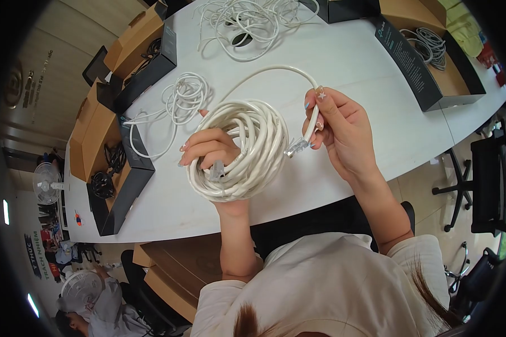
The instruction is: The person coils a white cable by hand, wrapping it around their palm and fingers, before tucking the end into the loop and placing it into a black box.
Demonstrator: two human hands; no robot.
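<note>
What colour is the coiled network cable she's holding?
White or off-white, seen in the head view: the coiled network cable in the left hand, its end in the right hand.

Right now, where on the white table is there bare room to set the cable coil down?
The widest bare patch on the table lies between the right hand and the open black box. A smaller strip runs along the near edge under the cable coil, held by the left hand. It is crowded at the loose cables and the far tangle.
</note>
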